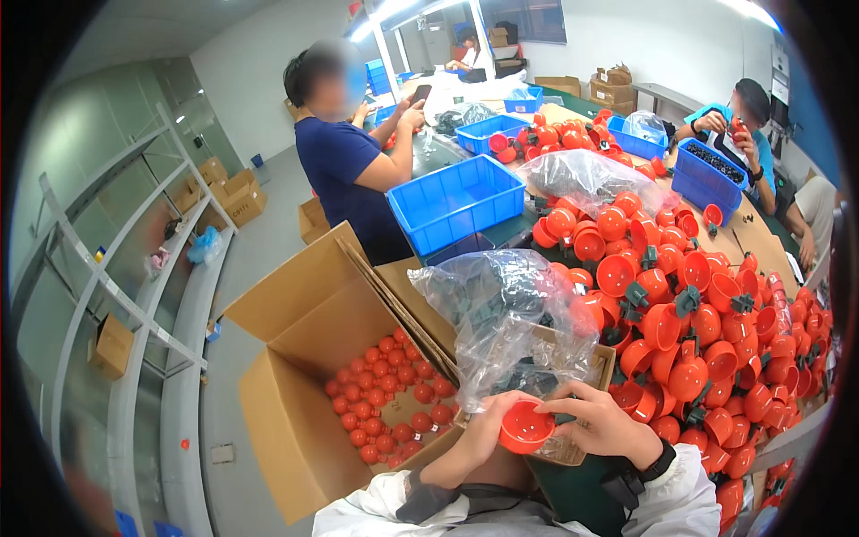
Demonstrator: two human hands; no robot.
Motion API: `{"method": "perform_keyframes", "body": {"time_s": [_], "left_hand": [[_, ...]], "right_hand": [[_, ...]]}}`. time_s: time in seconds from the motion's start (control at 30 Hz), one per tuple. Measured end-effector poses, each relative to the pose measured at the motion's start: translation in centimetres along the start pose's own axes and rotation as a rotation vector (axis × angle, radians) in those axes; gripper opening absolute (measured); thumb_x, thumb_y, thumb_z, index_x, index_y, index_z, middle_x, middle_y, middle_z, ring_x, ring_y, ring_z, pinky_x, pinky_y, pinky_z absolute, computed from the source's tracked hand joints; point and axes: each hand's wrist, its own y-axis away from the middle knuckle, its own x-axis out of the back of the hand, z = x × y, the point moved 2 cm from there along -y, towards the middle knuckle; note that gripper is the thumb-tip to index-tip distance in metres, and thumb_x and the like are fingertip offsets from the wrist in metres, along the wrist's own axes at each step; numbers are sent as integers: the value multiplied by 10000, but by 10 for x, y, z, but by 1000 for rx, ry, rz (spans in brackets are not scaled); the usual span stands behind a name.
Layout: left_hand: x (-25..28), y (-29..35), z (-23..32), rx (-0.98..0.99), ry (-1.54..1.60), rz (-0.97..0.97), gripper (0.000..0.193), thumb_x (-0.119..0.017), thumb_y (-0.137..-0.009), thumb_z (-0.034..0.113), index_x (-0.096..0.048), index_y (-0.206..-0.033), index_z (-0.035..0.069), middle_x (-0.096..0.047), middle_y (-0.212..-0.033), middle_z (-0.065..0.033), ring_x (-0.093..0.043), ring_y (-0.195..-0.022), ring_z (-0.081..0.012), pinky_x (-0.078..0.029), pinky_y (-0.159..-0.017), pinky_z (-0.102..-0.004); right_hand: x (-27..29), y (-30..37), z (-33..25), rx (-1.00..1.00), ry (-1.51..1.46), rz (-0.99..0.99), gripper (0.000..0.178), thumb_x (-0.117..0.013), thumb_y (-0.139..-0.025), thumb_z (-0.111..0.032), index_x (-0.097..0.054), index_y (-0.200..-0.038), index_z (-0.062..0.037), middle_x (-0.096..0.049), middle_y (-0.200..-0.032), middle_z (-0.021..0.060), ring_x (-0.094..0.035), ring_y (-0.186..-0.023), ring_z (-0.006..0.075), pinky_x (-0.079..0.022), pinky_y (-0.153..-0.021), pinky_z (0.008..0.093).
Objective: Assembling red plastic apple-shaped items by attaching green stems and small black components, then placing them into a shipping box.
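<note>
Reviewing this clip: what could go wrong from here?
The red cup is raised at the left hand, so it might drop if that grip loosens. The clear plastic bag lies loosely just beyond the hands and could snag one. The pile of red cups is heaped near the right hand; a bump might dislodge some.

Red cup (526,429): plast. (v. glossy)

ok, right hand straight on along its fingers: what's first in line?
The red cup, right by the right hand's fingertips; then likely the left hand on its far side. Exact depth is unclear from one view.
</note>
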Motion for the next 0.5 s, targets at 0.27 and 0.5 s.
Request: {"method": "perform_keyframes", "body": {"time_s": [0.27,0.5], "left_hand": [[-16,13,22,-230,-382,-39,471,-750,-717,158,-477,-1074,19,-580,-1010,-67,-567,-918,-139,-461,-827,-266],[-10,8,15,-129,-80,34,331,-733,-730,104,-431,-860,73,-594,-1038,-109,-561,-915,-123,-480,-781,-256]], "right_hand": [[-2,3,-9,-69,-21,73,484,-663,-745,-20,-539,-1207,-91,-511,-918,116,-562,-786,265,-473,-666,325],[-1,0,-30,-97,140,28,463,-620,-806,-75,-497,-1252,-91,-488,-965,131,-564,-782,271,-482,-666,338]]}}
